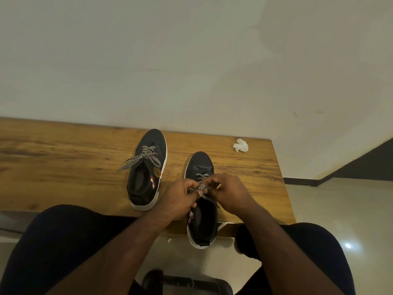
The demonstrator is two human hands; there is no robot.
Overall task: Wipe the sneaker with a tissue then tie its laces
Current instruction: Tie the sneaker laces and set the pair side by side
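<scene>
Sneaker (201,167) with its heel overhanging the near edge of the surface (63,162), toe pointed away, long axis running straight out from the body. Its laces (201,186) are pinched over the tongue by the left hand (180,195) and right hand (230,193), equally near, fingers curled. A crumpled tissue (240,145) is set aside far right; wiping is judged done
</scene>
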